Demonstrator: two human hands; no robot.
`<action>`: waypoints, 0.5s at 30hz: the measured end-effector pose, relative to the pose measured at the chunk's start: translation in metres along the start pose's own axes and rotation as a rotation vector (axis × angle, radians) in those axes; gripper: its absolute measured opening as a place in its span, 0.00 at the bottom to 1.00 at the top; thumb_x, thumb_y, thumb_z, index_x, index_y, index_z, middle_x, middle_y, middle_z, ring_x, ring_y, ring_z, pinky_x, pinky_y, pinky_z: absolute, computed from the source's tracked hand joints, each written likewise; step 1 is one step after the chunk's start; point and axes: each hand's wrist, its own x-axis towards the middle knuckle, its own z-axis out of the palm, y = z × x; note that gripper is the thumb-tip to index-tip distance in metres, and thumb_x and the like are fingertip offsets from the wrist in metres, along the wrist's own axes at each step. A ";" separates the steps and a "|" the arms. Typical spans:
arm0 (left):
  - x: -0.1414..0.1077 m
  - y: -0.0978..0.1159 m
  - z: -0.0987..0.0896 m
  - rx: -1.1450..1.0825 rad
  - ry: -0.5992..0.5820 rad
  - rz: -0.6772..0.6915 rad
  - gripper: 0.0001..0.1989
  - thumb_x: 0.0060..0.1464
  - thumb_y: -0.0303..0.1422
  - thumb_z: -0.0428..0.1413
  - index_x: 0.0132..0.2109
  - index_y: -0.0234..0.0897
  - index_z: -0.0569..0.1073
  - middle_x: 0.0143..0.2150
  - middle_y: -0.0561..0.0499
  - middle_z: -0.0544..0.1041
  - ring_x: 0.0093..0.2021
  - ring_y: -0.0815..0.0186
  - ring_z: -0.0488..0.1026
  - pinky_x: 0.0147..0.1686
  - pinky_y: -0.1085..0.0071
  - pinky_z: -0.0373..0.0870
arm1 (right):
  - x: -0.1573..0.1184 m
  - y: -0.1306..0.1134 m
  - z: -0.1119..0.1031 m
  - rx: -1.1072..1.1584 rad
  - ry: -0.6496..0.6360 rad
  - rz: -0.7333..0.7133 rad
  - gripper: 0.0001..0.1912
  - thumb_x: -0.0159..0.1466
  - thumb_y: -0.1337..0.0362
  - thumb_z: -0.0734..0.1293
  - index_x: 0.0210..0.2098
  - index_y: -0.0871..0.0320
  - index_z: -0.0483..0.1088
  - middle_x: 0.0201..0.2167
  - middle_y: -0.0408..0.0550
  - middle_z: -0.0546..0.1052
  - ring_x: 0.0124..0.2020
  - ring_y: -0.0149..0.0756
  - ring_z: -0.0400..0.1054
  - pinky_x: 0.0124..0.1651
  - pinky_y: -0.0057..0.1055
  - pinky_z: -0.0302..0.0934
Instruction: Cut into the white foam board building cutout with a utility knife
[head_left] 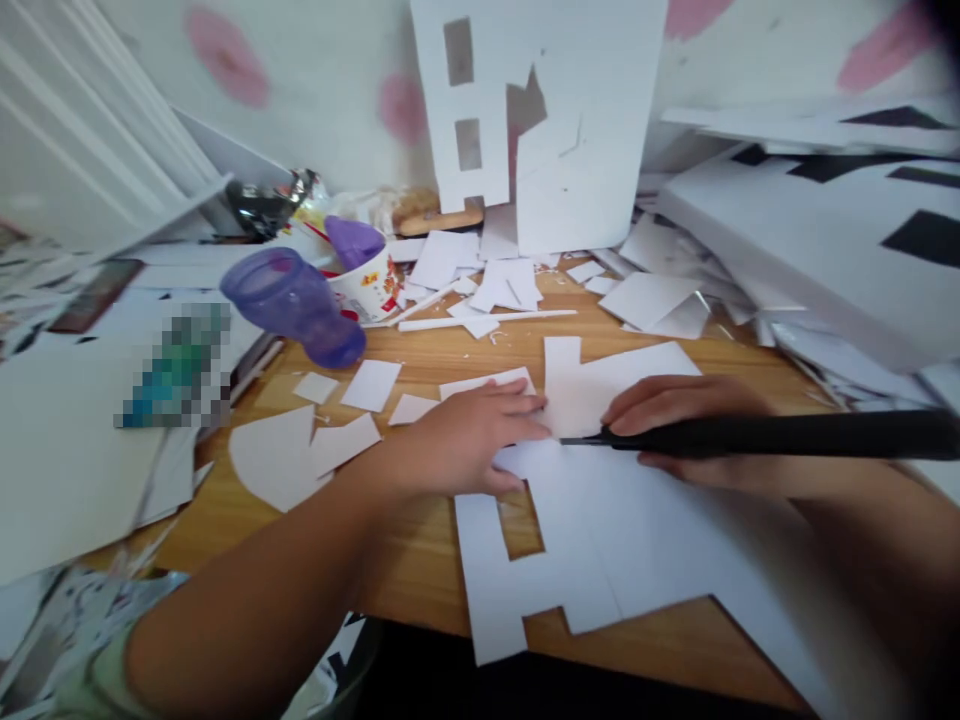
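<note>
A white cut board with rectangular notches and openings lies flat on the table in front of me. My left hand rests palm down on its upper left part, fingers spread and pressing lightly. My right hand is closed round a long black-handled knife. Its thin dark tip touches the board just right of my left fingertips, and the handle runs off to the right. Another white piece, with a notch at its top, lies just beyond the tip. My right fingers cover part of the handle.
A purple translucent cup leans by a printed paper tub. Small white offcuts lie scattered on the wooden table. Behind stands an upright white panel with window holes. White boards are piled right; more sheets lie left.
</note>
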 end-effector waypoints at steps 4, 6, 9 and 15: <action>0.000 0.000 -0.001 0.025 0.000 0.029 0.27 0.50 0.34 0.67 0.57 0.37 0.74 0.67 0.40 0.64 0.70 0.48 0.54 0.65 0.53 0.58 | -0.002 0.004 0.000 0.022 -0.048 -0.054 0.22 0.58 0.73 0.73 0.51 0.53 0.74 0.46 0.52 0.77 0.45 0.39 0.74 0.46 0.31 0.69; 0.001 0.002 -0.002 0.048 0.001 0.030 0.27 0.50 0.34 0.67 0.57 0.36 0.74 0.67 0.39 0.64 0.70 0.48 0.55 0.65 0.52 0.58 | -0.002 0.004 0.000 0.031 -0.041 -0.070 0.20 0.58 0.73 0.72 0.50 0.54 0.74 0.45 0.53 0.78 0.44 0.38 0.74 0.46 0.31 0.69; 0.001 0.004 -0.003 0.094 0.005 0.039 0.26 0.52 0.34 0.66 0.57 0.35 0.74 0.67 0.39 0.64 0.69 0.47 0.55 0.65 0.52 0.58 | -0.002 0.002 -0.003 0.029 -0.060 -0.060 0.19 0.60 0.71 0.72 0.51 0.56 0.74 0.46 0.54 0.77 0.45 0.38 0.73 0.46 0.30 0.69; 0.001 0.005 -0.004 0.147 -0.005 0.061 0.24 0.54 0.35 0.64 0.57 0.39 0.74 0.67 0.39 0.64 0.69 0.46 0.55 0.64 0.51 0.60 | -0.002 -0.001 -0.007 0.035 -0.092 0.010 0.20 0.61 0.69 0.72 0.53 0.56 0.74 0.49 0.54 0.77 0.48 0.40 0.72 0.51 0.33 0.68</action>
